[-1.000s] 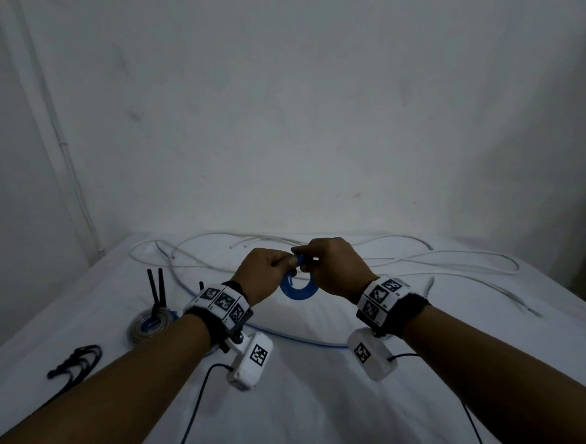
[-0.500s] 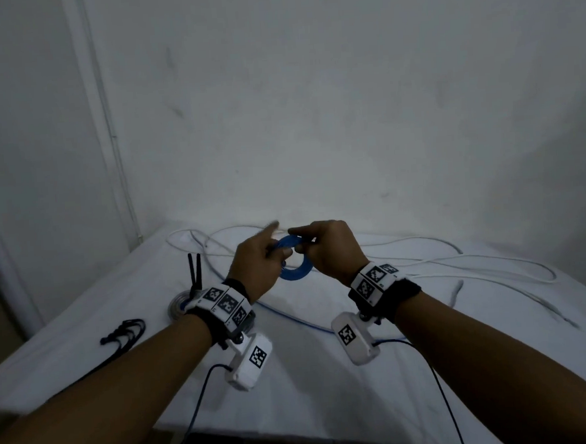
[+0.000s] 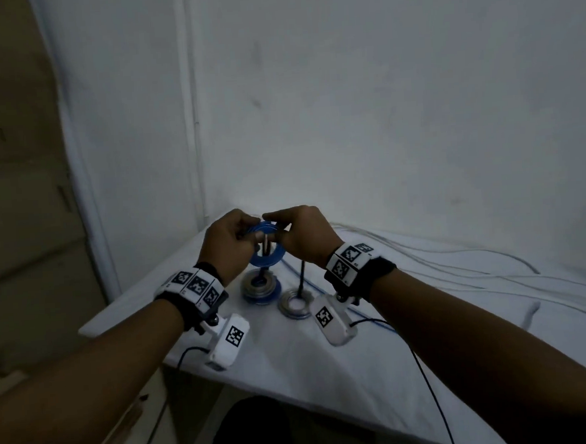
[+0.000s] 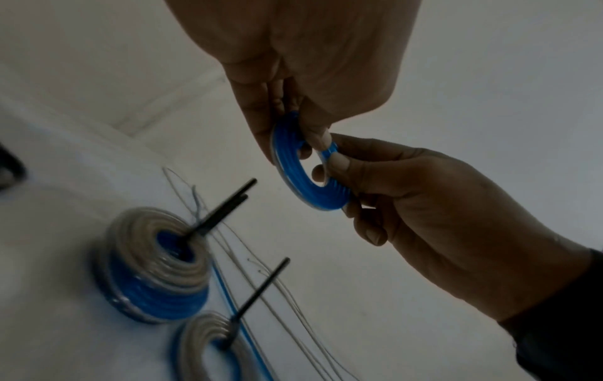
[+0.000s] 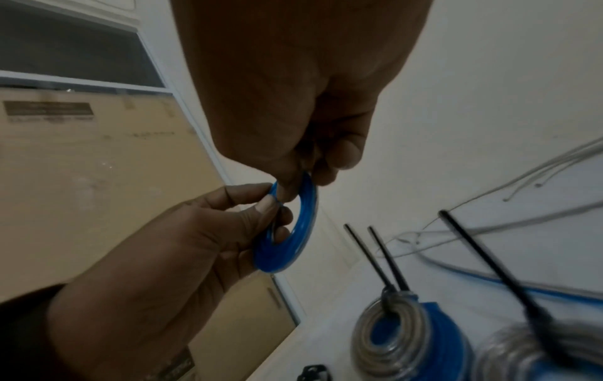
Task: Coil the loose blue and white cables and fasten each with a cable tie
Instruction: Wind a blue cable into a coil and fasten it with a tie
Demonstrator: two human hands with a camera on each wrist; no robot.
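Observation:
Both hands hold a small blue cable coil in the air over the table's left end. My left hand pinches its upper left rim, and my right hand pinches the upper right. In the left wrist view the coil hangs between left fingertips and the right thumb. In the right wrist view the coil shows no tie on the part I can see. Directly below stands a stack of tied coils with black tie tails.
A separate white coil with an upright black tie lies right of the stack. Loose white cables and a blue cable trail across the table to the right. The table's left edge is close.
Both hands carried the blue coil leftward; it now hangs above the tied coils. The view has swung left with them.

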